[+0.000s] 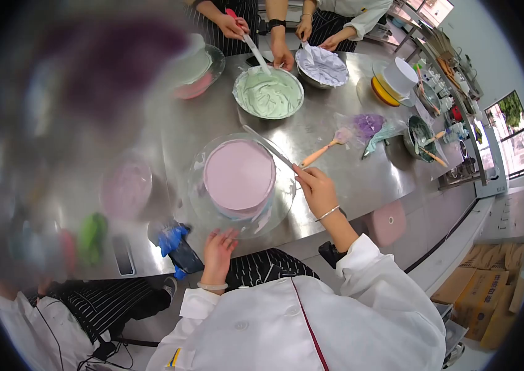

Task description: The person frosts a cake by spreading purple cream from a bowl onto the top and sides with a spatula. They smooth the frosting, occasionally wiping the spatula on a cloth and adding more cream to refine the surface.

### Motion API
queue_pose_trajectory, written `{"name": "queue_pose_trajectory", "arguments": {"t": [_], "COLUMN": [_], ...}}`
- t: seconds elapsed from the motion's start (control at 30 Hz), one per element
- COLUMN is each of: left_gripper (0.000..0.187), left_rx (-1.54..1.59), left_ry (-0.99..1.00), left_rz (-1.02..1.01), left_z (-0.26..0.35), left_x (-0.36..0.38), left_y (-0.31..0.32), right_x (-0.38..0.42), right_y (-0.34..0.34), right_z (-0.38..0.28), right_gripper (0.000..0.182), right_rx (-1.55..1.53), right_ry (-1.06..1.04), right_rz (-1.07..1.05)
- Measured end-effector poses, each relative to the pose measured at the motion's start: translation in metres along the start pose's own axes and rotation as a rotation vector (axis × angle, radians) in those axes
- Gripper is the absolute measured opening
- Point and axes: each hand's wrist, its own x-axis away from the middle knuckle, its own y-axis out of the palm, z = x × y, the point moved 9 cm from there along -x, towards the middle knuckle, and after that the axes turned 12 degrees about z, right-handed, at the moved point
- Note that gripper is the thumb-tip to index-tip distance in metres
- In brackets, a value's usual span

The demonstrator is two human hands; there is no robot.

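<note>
A round cake (240, 175) with a smooth pale pink top sits on a clear round turntable (284, 201) at the table's near edge. Some bluish colour shows low on the cake's side. My right hand (317, 190) is closed around the handle end of a long metal icing spatula (269, 148). Its blade slants up and left over the turntable, just right of the cake. At the turntable's near rim, my left hand (217, 252) has its fingers stretched out and holds nothing.
Across the steel table, co-workers' hands work at bowls of green cream (269, 93) and lilac cream (324, 66). To the right lie an orange-handled spatula (321, 151), piping bags (368, 127) and a dark bowl (420, 139). A phone (123, 255) lies at left; smears blur that side.
</note>
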Motion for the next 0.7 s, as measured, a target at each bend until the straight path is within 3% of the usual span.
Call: {"name": "queue_pose_trajectory", "arguments": {"t": [0.37,0.6,0.7], "left_gripper": [0.036,0.033,0.033], "left_rx": [0.012,0.004,-0.012], "left_ry": [0.003,-0.008,-0.012], "left_rz": [0.01,0.007,0.0], "left_z": [-0.003,-0.004,-0.004], "left_x": [0.0,-0.002,-0.001], "left_y": [0.0,0.0,0.001], "right_x": [-0.001,0.007,0.015], "right_y": [0.003,-0.006,-0.014], "right_z": [-0.017,-0.03,-0.042], "right_gripper": [0.026,0.026,0.026], "right_rx": [0.145,0.139,0.037], "right_ry": [-0.167,-0.129,-0.207], "right_rz": [-0.022,-0.114,-0.163]}}
